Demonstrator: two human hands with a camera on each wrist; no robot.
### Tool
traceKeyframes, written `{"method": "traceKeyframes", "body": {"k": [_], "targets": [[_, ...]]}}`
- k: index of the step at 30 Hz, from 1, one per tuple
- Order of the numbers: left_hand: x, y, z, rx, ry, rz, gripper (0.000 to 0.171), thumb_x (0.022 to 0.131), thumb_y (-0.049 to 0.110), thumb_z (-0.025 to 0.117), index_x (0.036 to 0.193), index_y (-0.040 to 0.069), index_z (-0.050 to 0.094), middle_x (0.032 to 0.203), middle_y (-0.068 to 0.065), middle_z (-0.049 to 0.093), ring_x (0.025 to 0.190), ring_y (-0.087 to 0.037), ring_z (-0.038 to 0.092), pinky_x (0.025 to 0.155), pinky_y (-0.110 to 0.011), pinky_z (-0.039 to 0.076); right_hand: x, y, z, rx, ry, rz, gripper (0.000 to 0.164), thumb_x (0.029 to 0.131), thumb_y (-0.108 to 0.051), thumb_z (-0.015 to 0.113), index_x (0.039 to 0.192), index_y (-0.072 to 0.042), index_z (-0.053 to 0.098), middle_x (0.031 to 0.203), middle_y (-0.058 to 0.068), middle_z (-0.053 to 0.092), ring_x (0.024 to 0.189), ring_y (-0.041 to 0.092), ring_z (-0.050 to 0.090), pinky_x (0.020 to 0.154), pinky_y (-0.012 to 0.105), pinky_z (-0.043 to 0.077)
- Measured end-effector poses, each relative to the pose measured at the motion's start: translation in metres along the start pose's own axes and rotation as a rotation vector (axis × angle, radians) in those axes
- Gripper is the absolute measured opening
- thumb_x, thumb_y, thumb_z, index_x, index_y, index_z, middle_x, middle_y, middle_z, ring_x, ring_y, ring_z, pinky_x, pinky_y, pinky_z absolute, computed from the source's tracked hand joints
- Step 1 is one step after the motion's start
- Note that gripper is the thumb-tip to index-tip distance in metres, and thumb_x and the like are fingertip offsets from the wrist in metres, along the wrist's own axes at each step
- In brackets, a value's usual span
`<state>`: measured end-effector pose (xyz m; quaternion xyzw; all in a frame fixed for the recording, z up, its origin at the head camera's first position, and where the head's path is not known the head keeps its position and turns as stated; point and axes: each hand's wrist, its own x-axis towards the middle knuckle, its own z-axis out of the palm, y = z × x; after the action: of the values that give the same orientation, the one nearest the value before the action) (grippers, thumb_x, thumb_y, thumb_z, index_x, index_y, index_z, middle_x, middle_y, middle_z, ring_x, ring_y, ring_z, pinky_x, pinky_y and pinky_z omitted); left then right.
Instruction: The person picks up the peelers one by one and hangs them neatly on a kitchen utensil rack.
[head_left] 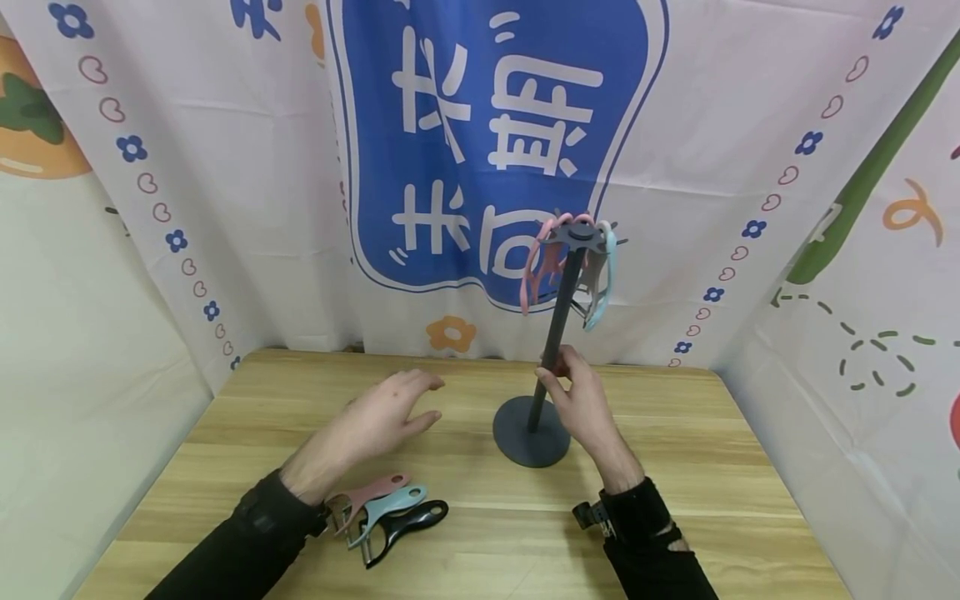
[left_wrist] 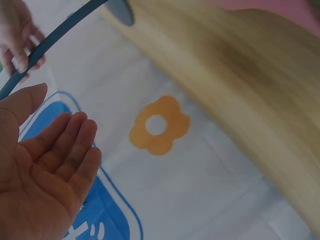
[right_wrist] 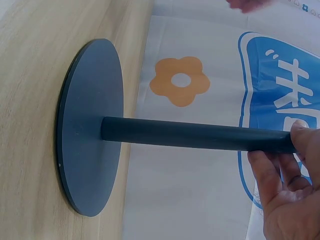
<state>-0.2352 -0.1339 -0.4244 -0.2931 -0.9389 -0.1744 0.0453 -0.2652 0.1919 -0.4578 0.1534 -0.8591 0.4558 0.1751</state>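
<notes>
A dark grey stand with a round base (head_left: 517, 446) stands on the table. My right hand (head_left: 583, 396) pinches its pole (head_left: 564, 312) between thumb and fingers at about mid-height; the right wrist view shows the same grip. Pink peelers (head_left: 531, 271) and a light blue peeler (head_left: 604, 279) hang from the hooked top; their overlap hides how many. My left hand (head_left: 378, 417) hovers left of the stand with relaxed fingers, holding nothing. Below it, a pink peeler (head_left: 367, 493), a light blue peeler (head_left: 393, 502) and a black peeler (head_left: 408, 523) lie side by side, partly behind the left wrist.
The wooden table (head_left: 637, 533) ends at a white curtain (head_left: 285, 208) with a blue printed panel (head_left: 465, 108) behind the stand. White printed cloth (head_left: 847, 350) also hangs along the right side. Wrist cameras with black straps sit on both wrists.
</notes>
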Motion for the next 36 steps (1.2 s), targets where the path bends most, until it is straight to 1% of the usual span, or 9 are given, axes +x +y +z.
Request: {"method": "traceKeyframes", "body": {"k": [4,7,12,15,18,20,24,27,36], "targets": [[-0.009,-0.004,0.006,0.029,-0.06,-0.013,0.047,0.099,0.032,0.07,0.14,0.009,0.061,0.14,-0.01,0.062,0.127,-0.027,0.059,0.105,-0.045,0.052,0.0,0.0,0.0,0.0,-0.003,0.005,0.026,0.102,-0.029,0.065,0.12,-0.011,0.061,0.104,0.002,0.065,0.103,0.02,0.068,0.088,0.043,0.06],[-0.015,-0.007,0.01,0.032,-0.113,-0.04,0.044,0.101,0.032,0.068,0.139,0.012,0.061,0.138,-0.005,0.063,0.125,-0.021,0.06,0.103,-0.04,0.053,0.001,0.0,0.0,-0.002,-0.003,0.004,0.025,0.102,-0.028,0.065,0.12,-0.011,0.061,0.104,0.002,0.065,0.103,0.02,0.068,0.088,0.042,0.06],[-0.026,-0.011,0.015,0.008,-0.174,-0.047,0.031,0.1,0.023,0.066,0.13,0.014,0.066,0.126,-0.001,0.067,0.111,-0.014,0.062,0.092,-0.03,0.056,0.0,0.0,0.0,0.001,-0.004,-0.003,0.029,0.102,-0.029,0.064,0.122,-0.009,0.061,0.104,0.002,0.065,0.104,0.019,0.068,0.088,0.041,0.06],[-0.03,-0.013,0.016,0.029,-0.204,-0.031,0.028,0.097,0.019,0.069,0.123,0.011,0.068,0.118,-0.002,0.068,0.103,-0.014,0.063,0.087,-0.03,0.057,0.0,0.001,0.0,0.006,-0.003,-0.009,0.032,0.102,-0.03,0.064,0.123,-0.005,0.062,0.104,0.002,0.065,0.104,0.019,0.068,0.088,0.042,0.06],[-0.032,-0.015,0.017,0.074,-0.249,-0.019,0.031,0.092,0.022,0.076,0.12,0.009,0.069,0.113,-0.004,0.069,0.1,-0.017,0.064,0.085,-0.034,0.058,0.0,0.002,0.0,0.005,-0.002,-0.01,0.031,0.102,-0.029,0.064,0.123,-0.006,0.062,0.104,0.002,0.065,0.104,0.019,0.067,0.088,0.042,0.06],[-0.033,-0.015,0.017,0.107,-0.293,-0.023,0.035,0.09,0.026,0.08,0.118,0.008,0.07,0.11,-0.003,0.068,0.098,-0.018,0.064,0.084,-0.036,0.058,0.0,0.002,0.0,0.001,0.0,-0.009,0.03,0.102,-0.028,0.065,0.123,-0.006,0.062,0.105,0.002,0.065,0.104,0.019,0.067,0.088,0.042,0.06],[-0.036,-0.016,0.015,0.114,-0.377,-0.032,0.03,0.085,0.024,0.084,0.106,0.008,0.069,0.097,0.0,0.064,0.086,-0.016,0.061,0.075,-0.036,0.058,0.0,0.001,0.0,-0.005,0.004,-0.011,0.027,0.102,-0.024,0.066,0.122,-0.007,0.062,0.105,0.002,0.065,0.103,0.02,0.068,0.089,0.042,0.059],[-0.038,-0.016,0.014,0.094,-0.424,-0.051,0.022,0.082,0.015,0.085,0.093,0.011,0.066,0.086,0.003,0.059,0.076,-0.013,0.056,0.065,-0.033,0.055,0.0,0.0,0.0,-0.006,0.006,-0.01,0.023,0.102,-0.022,0.066,0.121,-0.009,0.062,0.105,0.002,0.065,0.103,0.019,0.068,0.089,0.042,0.059],[-0.045,-0.016,0.012,0.091,-0.516,-0.157,0.025,0.079,0.004,0.085,0.084,0.013,0.062,0.083,0.001,0.058,0.07,-0.014,0.055,0.055,-0.03,0.053,-0.001,0.0,0.0,-0.008,0.002,-0.013,0.024,0.102,-0.029,0.064,0.12,-0.012,0.061,0.105,0.002,0.065,0.103,0.019,0.068,0.089,0.041,0.06]]}}
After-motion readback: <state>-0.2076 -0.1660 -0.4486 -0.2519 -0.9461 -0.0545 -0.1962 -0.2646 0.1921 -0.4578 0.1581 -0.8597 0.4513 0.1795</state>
